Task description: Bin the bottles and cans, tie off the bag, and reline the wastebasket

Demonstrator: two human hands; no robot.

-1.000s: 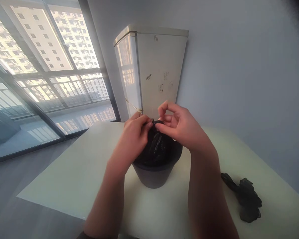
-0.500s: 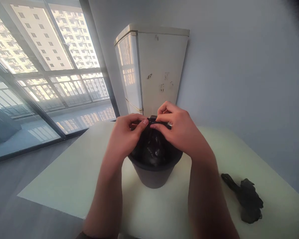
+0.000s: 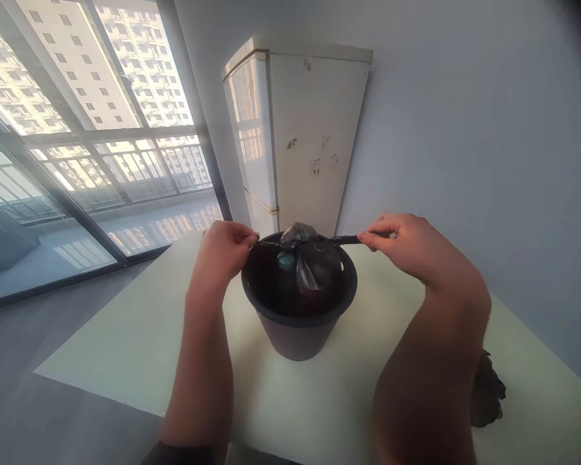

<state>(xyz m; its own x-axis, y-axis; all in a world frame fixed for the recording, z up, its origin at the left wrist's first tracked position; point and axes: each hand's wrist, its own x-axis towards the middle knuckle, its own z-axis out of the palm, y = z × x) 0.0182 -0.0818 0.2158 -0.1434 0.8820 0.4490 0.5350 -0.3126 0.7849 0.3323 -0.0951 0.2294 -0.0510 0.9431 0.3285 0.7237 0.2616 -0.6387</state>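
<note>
A dark round bin (image 3: pixel 297 329) stands on the pale table (image 3: pixel 140 349) in front of me. Inside it sits a black rubbish bag (image 3: pixel 314 268) with a knot at its top. My left hand (image 3: pixel 223 248) pinches one twisted end of the bag at the bin's left rim. My right hand (image 3: pixel 411 245) pinches the other end, drawn out past the right rim. The two ends stretch taut in a line across the top of the bin. A small teal thing shows inside the bin beside the bag.
A crumpled black bag (image 3: pixel 487 394) lies on the table at the right, partly behind my right forearm. A tall white fridge (image 3: pixel 300 135) stands against the wall behind the table. Large windows (image 3: pixel 77 148) fill the left side.
My hands were close together over the middle of the bag; they have now moved apart sideways, pulling the bag's two ends taut. The bag's top has sunk lower into the bin.
</note>
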